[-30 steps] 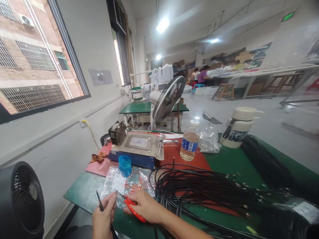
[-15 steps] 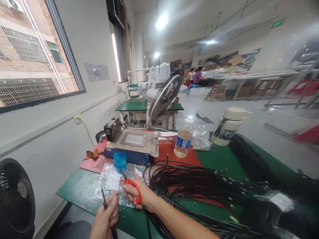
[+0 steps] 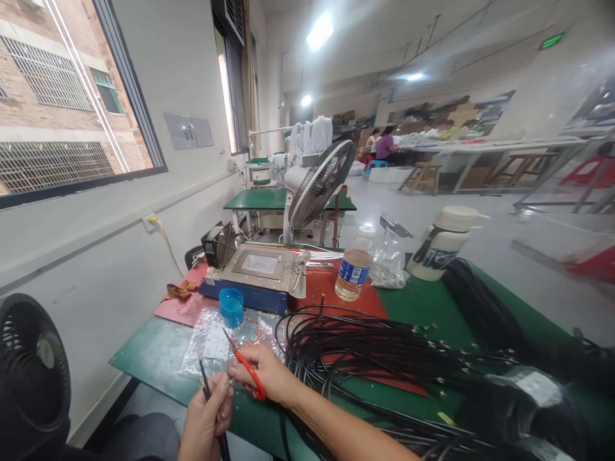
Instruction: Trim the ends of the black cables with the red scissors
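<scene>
My left hand (image 3: 211, 404) is closed around a black cable (image 3: 205, 381), whose end sticks up past the thumb. Close beside it, my right hand (image 3: 262, 374) grips red-handled scissors (image 3: 246, 368); their blades point up and to the left. The fingertips of both hands meet or nearly meet at the cable's end, and what lies between them is too small to make out. Under the scissor tips lies a clear plastic bag (image 3: 195, 349) strewn with small reddish scraps. Just beyond stands a blue cup (image 3: 231, 308).
A blue-sided heating device (image 3: 250, 298) with a small fan (image 3: 220, 244) stands behind the cup. Black cables (image 3: 355, 339) cover the right side of the green table. A bottle of liquid (image 3: 354, 266) and a cream jug (image 3: 439, 246) stand behind them. Several people sit far off.
The scissors have turned in my right hand, their blades tipping further left. My right hand has shifted slightly left, closer to my left hand. The camera view has moved slightly.
</scene>
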`<state>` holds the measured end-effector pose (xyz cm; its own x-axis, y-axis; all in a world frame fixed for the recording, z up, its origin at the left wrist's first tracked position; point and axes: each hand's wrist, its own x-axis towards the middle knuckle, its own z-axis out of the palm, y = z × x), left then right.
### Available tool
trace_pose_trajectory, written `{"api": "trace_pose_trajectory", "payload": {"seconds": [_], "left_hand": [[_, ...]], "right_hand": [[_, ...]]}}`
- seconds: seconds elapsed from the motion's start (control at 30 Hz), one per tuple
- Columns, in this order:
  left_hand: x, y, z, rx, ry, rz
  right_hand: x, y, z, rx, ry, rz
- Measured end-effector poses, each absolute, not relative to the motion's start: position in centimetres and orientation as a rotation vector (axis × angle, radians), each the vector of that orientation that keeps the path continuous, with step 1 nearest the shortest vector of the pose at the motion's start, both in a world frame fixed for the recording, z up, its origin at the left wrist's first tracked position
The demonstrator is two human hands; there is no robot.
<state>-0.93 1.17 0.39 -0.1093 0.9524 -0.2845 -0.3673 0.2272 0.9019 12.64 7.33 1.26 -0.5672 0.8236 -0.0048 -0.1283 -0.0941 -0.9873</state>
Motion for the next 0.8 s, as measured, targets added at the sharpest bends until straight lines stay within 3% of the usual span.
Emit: {"api": "trace_pose_trajectory", "payload": {"seconds": [0.3, 0.8], "left_hand": [[-0.9, 1.2, 0.1, 0.702, 1.043, 1.215], [-0.1, 1.2, 1.4, 0.719, 1.058, 1.258]], "right_hand": [[12.7, 6.9, 2.5, -0.834, -1.179, 2.155], [12.5, 6.8, 2.1, -0.801, -1.218, 2.024]]}}
